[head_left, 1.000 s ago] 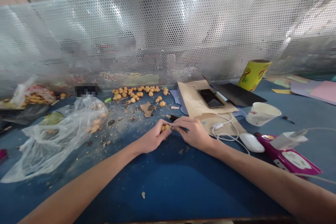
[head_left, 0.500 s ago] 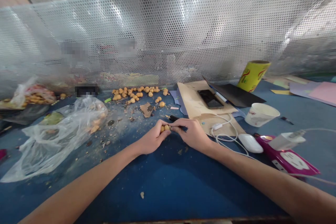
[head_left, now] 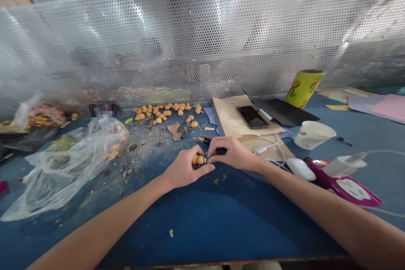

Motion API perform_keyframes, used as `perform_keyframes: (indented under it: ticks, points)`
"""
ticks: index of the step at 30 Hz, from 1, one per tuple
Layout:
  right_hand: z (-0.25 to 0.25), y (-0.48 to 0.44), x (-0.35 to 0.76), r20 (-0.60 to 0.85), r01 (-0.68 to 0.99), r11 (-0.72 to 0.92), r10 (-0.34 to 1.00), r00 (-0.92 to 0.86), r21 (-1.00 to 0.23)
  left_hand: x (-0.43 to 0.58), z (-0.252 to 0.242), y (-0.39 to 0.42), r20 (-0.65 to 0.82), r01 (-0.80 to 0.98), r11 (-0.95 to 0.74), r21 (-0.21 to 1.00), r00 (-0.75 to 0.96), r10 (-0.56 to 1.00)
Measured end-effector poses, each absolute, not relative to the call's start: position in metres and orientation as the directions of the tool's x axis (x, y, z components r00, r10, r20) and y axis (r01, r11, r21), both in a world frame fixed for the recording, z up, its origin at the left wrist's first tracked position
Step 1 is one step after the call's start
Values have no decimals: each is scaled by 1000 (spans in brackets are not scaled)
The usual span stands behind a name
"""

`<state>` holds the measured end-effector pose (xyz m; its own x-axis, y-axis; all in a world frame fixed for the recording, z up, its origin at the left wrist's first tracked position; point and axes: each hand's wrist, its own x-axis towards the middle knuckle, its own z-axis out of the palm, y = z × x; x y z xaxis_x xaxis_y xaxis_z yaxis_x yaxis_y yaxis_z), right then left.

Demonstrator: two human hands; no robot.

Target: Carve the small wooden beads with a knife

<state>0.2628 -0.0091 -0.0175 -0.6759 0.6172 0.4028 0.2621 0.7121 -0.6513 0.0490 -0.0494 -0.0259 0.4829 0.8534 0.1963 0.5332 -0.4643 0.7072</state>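
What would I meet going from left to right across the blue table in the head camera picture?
Plastic bag → left hand holding a small yellow ball → right hand gripping a dark tool → paper cup → pink paper.

dark tool [head_left: 207,140] – mostly under right hand [head_left: 233,154] | patches [head_left: 87,60] behind mesh [head_left: 221,38] – blurred
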Motion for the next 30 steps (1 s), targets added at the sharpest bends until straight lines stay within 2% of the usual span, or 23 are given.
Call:
perform_keyframes:
  ticks: [5,10,13,18,30]
  points:
    - [-29,-2,264,396,269,775,548,-737,-572,43,-29,-44,358,619,-630,470,519,776]
    - [-34,0,263,364,296,809,512,-778,-508,38,-36,-36,394,656,-705,270,593,702]
    - [-32,-1,261,331,302,817,495,-803,-491,37,-38,-33,352,647,-737,194,655,668]
    - [-30,-1,260,320,311,824,490,-811,-473,36,-40,-27,264,628,-751,205,703,660]
    - [-31,-1,261,302,315,832,478,-825,-456,39,-46,-20,276,592,-772,233,720,636]
